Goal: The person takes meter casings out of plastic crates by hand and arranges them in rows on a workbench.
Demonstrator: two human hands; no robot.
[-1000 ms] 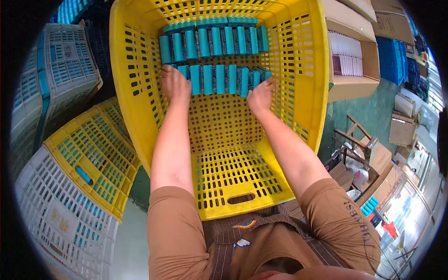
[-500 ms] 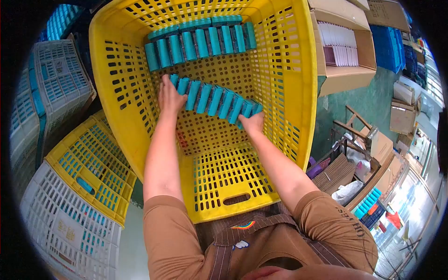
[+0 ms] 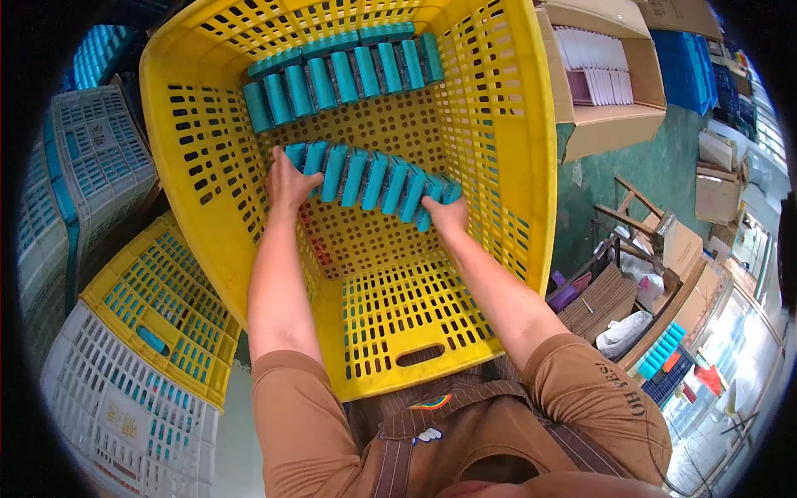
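Observation:
A row of several teal blocks (image 3: 374,181) is held between my two hands inside a large yellow crate (image 3: 523,124). My left hand (image 3: 289,183) grips the row's left end, thumb in front. At the right end, lower and tilted down, my right hand (image 3: 448,212) is closed on the last blocks. Behind the held row, a second row of teal blocks (image 3: 344,76) stands along the crate's far wall, apart from the held one. The undersides of the held blocks are hidden.
Left of the yellow crate are grey crates (image 3: 104,137), a smaller yellow crate (image 3: 166,303) and a white crate (image 3: 124,407), with teal items inside. At the right stand an open cardboard box (image 3: 614,124) of white pieces, blue crates (image 3: 682,70) and a wooden frame (image 3: 635,212).
Both hands have drawn the held row away from the far row, toward my body, and its right end has tilted lower. The yellow crate appears farther left in view.

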